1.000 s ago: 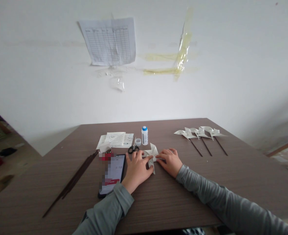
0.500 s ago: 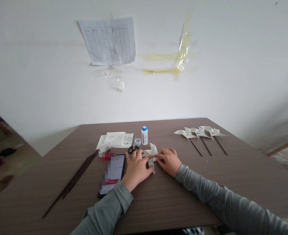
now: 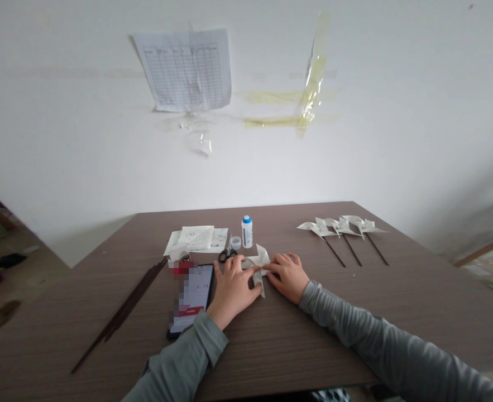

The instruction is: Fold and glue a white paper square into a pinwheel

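A white paper pinwheel (image 3: 262,254) with folded blades lies on the table between my hands. My left hand (image 3: 234,289) holds it from the left, index fingertip at its centre and thumb by the lower blade. From the other side, my right hand (image 3: 288,277) presses bent fingers onto the middle and right of the pinwheel, partly hiding it. Just beyond my left hand are black-handled scissors (image 3: 228,254), a small clear cup (image 3: 235,243) and a white bottle with a blue cap (image 3: 247,232). A phone (image 3: 196,298) lies left of that hand.
Three paper pinwheels on dark sticks (image 3: 341,226) lie at the table's back right. Several loose dark sticks (image 3: 123,312) lie at left. Paper sheets (image 3: 198,237) and a small red box (image 3: 182,268) sit behind the phone. A wall bounds the table's (image 3: 296,346) far edge.
Both hands stay on the pinwheel in nearly the same pose. The whole view has shifted very slightly; nothing is taken up or let go.
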Tool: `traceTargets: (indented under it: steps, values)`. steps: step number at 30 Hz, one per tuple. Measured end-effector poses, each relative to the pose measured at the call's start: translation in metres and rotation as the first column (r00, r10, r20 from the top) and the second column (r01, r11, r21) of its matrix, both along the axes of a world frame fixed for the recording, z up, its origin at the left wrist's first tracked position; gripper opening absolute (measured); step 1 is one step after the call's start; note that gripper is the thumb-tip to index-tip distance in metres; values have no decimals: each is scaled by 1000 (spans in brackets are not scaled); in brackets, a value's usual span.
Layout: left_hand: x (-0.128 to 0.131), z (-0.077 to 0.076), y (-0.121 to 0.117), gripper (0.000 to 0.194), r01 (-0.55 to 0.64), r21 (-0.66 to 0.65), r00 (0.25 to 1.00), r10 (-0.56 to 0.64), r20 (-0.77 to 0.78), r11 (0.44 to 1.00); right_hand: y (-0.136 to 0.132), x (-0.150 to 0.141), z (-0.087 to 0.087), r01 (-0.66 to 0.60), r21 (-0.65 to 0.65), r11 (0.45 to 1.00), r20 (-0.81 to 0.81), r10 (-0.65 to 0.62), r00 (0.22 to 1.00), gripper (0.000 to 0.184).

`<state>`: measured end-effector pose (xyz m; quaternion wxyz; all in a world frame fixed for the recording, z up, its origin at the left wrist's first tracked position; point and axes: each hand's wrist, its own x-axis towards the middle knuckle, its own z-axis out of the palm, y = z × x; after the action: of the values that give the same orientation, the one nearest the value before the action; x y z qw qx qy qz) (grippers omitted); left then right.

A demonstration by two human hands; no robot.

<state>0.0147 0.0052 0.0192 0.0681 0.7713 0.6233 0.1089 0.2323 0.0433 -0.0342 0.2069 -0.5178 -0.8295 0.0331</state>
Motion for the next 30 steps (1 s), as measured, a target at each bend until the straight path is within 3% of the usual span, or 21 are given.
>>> traceTargets:
  steps: [12, 23, 30]
  values:
    - [-1, 2, -1, 51, 7, -5, 1000, -7, -16, 1000, 0, -4, 7, 6, -17, 1000, 44, -5, 999, 35]
    - [-2, -1, -1, 50, 2, -1, 1000, -2, -3, 1000, 1, 5, -5, -24, 23, 999, -6, 24, 1000, 36]
    - [0, 0, -1, 51, 1, -5, 1000, -1, 12, 1000, 0, 2, -1, 6, -15, 1000, 33, -5, 999, 32]
